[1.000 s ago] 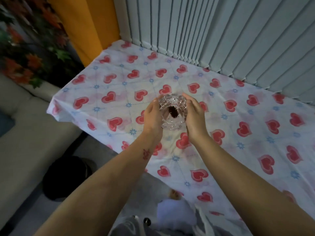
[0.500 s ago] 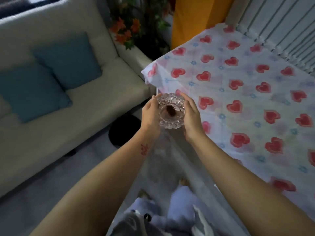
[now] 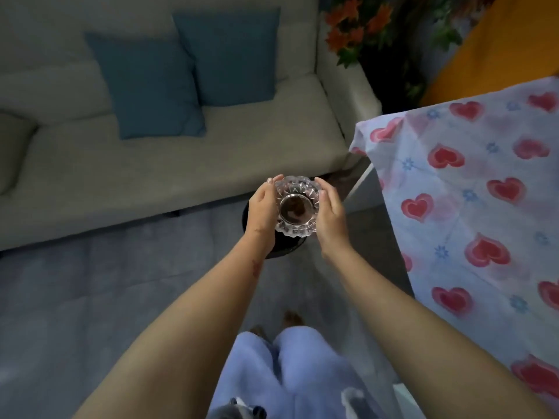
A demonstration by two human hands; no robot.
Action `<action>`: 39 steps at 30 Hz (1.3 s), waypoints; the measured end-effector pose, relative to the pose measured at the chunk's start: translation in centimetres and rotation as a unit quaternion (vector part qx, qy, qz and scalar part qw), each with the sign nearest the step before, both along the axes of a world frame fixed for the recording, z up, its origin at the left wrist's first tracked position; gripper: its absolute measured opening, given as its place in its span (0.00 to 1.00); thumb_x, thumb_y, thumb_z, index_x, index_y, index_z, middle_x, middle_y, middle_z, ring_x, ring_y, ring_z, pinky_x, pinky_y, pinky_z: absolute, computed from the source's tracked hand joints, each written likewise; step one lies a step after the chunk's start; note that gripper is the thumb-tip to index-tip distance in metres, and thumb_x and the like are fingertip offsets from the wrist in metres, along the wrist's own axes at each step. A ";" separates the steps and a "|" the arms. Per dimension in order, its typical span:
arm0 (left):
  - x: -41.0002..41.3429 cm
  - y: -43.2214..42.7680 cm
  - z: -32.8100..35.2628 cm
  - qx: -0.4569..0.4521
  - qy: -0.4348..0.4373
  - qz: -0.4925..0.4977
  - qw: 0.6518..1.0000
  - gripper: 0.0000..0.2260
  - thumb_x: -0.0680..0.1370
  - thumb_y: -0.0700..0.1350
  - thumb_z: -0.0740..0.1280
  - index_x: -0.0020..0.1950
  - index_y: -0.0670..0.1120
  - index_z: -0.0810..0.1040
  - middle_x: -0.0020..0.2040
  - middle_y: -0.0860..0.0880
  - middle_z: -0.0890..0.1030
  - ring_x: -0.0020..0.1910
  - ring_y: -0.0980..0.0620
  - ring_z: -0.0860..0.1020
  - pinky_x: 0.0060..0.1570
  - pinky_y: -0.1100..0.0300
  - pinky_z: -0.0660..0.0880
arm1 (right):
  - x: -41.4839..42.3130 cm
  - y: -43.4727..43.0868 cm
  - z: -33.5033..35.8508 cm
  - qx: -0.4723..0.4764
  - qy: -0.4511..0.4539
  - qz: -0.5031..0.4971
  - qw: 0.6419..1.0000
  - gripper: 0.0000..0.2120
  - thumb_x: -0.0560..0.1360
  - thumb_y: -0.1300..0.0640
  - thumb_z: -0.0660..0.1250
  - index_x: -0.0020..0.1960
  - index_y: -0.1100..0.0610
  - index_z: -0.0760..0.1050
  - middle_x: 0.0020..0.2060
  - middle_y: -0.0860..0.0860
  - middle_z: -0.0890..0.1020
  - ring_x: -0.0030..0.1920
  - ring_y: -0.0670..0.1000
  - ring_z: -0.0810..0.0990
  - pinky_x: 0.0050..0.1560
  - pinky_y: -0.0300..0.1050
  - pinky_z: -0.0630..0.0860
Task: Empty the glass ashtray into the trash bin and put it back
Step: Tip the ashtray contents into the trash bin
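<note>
Glass ashtray [image 3: 297, 207], contents still inside, is held upright between left hand [image 3: 262, 208] and right hand [image 3: 330, 213], fingers [image 3: 321, 184] clasping its rim, over the dark trash bin [image 3: 282, 247] at 6 o'clock; tipping is judged next.

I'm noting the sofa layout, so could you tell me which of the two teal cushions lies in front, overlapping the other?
The left teal cushion lies in front; its right edge covers part of the right teal cushion, which stands further back.

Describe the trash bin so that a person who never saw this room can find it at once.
Start at the grey sofa with two teal cushions. On the floor before its right end, beside the heart-print tablecloth, stands the trash bin. It is round and black, mostly hidden beneath the glass ashtray held between both hands.
</note>
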State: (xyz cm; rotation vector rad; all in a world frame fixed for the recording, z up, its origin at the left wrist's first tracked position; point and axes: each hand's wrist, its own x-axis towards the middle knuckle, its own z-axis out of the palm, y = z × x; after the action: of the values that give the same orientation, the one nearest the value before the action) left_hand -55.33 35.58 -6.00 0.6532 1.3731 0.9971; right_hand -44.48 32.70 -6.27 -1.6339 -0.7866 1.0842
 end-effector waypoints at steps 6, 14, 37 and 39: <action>-1.7 2.2 -9.3 -0.023 0.010 0.033 0.999 0.15 0.83 0.48 0.59 0.62 0.46 0.82 0.61 0.44 0.84 0.63 0.44 0.81 0.68 0.44 0.75 | -1.3 3.1 -8.8 -0.019 -0.026 0.025 0.999 0.16 0.83 0.60 0.54 0.66 0.56 0.75 0.58 0.46 0.78 0.60 0.46 0.76 0.64 0.40 0.71; -3.2 4.6 -25.4 0.010 0.040 0.038 0.998 0.15 0.85 0.46 0.59 0.67 0.44 0.79 0.62 0.47 0.83 0.61 0.51 0.81 0.64 0.56 0.77 | -2.6 6.6 -24.5 -0.017 -0.072 0.030 0.997 0.15 0.83 0.59 0.56 0.64 0.55 0.77 0.57 0.47 0.81 0.60 0.48 0.78 0.66 0.47 0.73; -9.2 6.0 -48.8 0.058 0.404 -0.105 0.907 0.23 0.85 0.51 0.56 0.80 0.48 0.62 0.80 0.44 0.64 0.78 0.44 0.63 0.74 0.52 0.63 | -1.2 9.6 -43.7 0.010 -0.143 0.019 0.989 0.15 0.83 0.59 0.55 0.64 0.57 0.77 0.56 0.49 0.82 0.57 0.45 0.81 0.59 0.40 0.75; -9.2 5.8 -49.1 0.083 0.408 -0.094 0.904 0.23 0.85 0.50 0.57 0.80 0.47 0.62 0.79 0.43 0.66 0.77 0.43 0.65 0.72 0.52 0.64 | -0.9 9.7 -44.1 0.004 -0.148 0.014 0.989 0.16 0.82 0.58 0.55 0.64 0.55 0.77 0.59 0.51 0.82 0.61 0.51 0.79 0.64 0.46 0.74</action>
State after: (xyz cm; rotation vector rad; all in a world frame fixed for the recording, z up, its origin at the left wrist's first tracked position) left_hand -64.48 41.40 -55.10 1.4129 1.9018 0.6993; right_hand -45.42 42.41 -50.37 -1.8061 -1.0069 0.8653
